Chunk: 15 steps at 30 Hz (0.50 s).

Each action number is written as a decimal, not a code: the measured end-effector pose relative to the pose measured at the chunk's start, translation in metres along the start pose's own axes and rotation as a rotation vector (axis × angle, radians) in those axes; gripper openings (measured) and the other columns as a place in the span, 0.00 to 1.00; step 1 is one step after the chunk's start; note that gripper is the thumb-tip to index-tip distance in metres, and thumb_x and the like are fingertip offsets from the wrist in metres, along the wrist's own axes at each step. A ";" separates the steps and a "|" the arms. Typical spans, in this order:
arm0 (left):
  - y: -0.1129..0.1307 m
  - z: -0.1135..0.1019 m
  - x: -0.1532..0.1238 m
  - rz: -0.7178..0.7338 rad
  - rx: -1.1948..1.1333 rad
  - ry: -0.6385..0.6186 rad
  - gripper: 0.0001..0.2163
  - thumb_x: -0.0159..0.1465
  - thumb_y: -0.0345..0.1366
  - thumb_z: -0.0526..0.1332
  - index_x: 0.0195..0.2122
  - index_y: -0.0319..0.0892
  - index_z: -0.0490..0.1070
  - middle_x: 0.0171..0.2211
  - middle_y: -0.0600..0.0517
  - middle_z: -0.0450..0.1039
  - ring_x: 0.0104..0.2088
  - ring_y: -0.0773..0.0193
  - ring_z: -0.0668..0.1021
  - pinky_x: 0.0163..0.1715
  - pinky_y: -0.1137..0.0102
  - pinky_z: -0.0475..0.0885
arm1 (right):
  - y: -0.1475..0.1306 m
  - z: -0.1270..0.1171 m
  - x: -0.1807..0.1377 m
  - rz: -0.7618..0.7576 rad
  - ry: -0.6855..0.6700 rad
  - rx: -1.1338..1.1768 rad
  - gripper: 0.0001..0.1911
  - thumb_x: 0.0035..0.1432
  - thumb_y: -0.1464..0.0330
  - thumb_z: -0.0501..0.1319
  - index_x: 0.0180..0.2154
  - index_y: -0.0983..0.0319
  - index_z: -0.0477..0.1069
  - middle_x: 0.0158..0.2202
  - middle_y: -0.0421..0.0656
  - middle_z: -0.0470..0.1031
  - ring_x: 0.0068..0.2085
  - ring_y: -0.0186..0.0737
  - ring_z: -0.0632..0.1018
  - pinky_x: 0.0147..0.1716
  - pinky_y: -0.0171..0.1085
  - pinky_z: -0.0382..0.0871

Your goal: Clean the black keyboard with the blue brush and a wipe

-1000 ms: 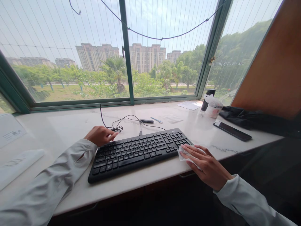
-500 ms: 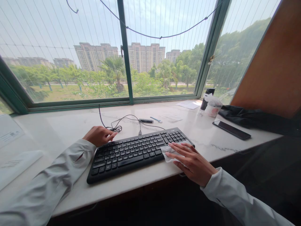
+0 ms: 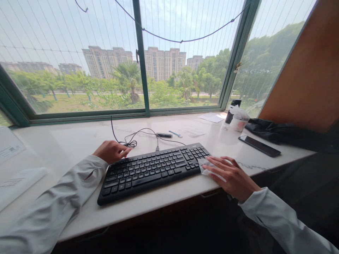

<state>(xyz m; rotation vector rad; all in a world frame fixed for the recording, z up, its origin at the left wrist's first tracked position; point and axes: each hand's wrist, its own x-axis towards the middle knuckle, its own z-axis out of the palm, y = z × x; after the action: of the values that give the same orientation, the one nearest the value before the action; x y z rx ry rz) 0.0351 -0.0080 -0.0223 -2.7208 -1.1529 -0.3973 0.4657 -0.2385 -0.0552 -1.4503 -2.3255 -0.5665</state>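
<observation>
A black keyboard [image 3: 156, 167] lies at a slant on the white marbled counter. At its back left corner is my left hand [image 3: 112, 152], fingers curled in against the keyboard's edge. My right hand [image 3: 233, 176] is over the keyboard's right end, fingers stretched forward and pressing a thin white wipe [image 3: 203, 166] against the number-pad side. The wipe hangs partly past the front edge, and some of it is hidden under the fingers.
Behind the keyboard lie a coiled black cable [image 3: 131, 144], a small black stick-like object [image 3: 164, 135] and a little blue-handled brush [image 3: 175, 134]. To the right are a phone [image 3: 259, 146], a plastic-covered cup [image 3: 238, 121] and dark cloth [image 3: 286, 135]. White packaging [image 3: 21, 185] lies left.
My right hand has slid to the right with the wipe, uncovering more keys of the number pad. My left hand has stayed at the keyboard's back left corner.
</observation>
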 end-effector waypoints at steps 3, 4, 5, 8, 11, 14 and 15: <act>0.000 0.000 0.000 -0.004 -0.001 0.000 0.26 0.67 0.50 0.49 0.23 0.42 0.79 0.21 0.47 0.76 0.21 0.64 0.72 0.26 0.68 0.58 | 0.002 0.002 0.000 -0.021 0.001 -0.008 0.17 0.67 0.69 0.55 0.55 0.54 0.71 0.59 0.44 0.72 0.59 0.44 0.71 0.56 0.48 0.58; 0.000 0.000 0.000 -0.004 0.000 -0.001 0.26 0.67 0.50 0.49 0.23 0.42 0.79 0.21 0.47 0.76 0.21 0.64 0.72 0.26 0.69 0.58 | 0.003 0.003 0.001 -0.025 0.010 -0.009 0.16 0.67 0.69 0.55 0.54 0.54 0.71 0.58 0.44 0.73 0.59 0.43 0.72 0.55 0.47 0.58; 0.000 0.000 -0.001 -0.004 0.002 -0.003 0.26 0.67 0.50 0.49 0.23 0.42 0.79 0.21 0.47 0.76 0.21 0.64 0.72 0.27 0.69 0.58 | 0.004 0.003 0.001 -0.027 0.022 -0.009 0.16 0.67 0.70 0.55 0.54 0.54 0.72 0.57 0.43 0.74 0.57 0.43 0.74 0.55 0.47 0.58; 0.001 -0.001 -0.001 -0.010 0.015 -0.018 0.26 0.67 0.50 0.49 0.24 0.42 0.79 0.21 0.47 0.76 0.22 0.64 0.72 0.27 0.69 0.59 | 0.007 0.003 0.002 -0.031 0.069 -0.014 0.14 0.67 0.71 0.55 0.50 0.53 0.75 0.52 0.41 0.78 0.51 0.42 0.77 0.52 0.45 0.60; 0.002 -0.001 0.000 -0.030 0.020 -0.022 0.25 0.67 0.50 0.49 0.24 0.43 0.79 0.21 0.47 0.76 0.22 0.63 0.72 0.28 0.69 0.59 | 0.008 0.002 0.005 -0.021 0.095 -0.023 0.12 0.67 0.70 0.56 0.45 0.53 0.77 0.46 0.39 0.81 0.45 0.40 0.79 0.47 0.43 0.62; 0.004 -0.002 -0.001 -0.034 0.016 -0.014 0.25 0.67 0.49 0.49 0.23 0.43 0.78 0.21 0.47 0.76 0.24 0.63 0.73 0.28 0.68 0.59 | 0.007 0.001 0.009 0.037 0.134 -0.010 0.11 0.67 0.70 0.56 0.41 0.55 0.77 0.40 0.39 0.82 0.40 0.39 0.79 0.43 0.41 0.64; 0.004 -0.002 -0.001 -0.035 0.015 -0.015 0.25 0.67 0.49 0.49 0.23 0.43 0.78 0.22 0.47 0.76 0.24 0.62 0.74 0.29 0.68 0.59 | 0.006 0.001 0.012 0.068 0.163 -0.001 0.10 0.67 0.69 0.56 0.40 0.56 0.77 0.38 0.40 0.82 0.38 0.39 0.79 0.42 0.40 0.65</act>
<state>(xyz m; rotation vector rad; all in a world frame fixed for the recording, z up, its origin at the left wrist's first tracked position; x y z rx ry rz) 0.0372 -0.0118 -0.0203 -2.6985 -1.2032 -0.3720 0.4664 -0.2270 -0.0492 -1.4219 -2.1430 -0.6416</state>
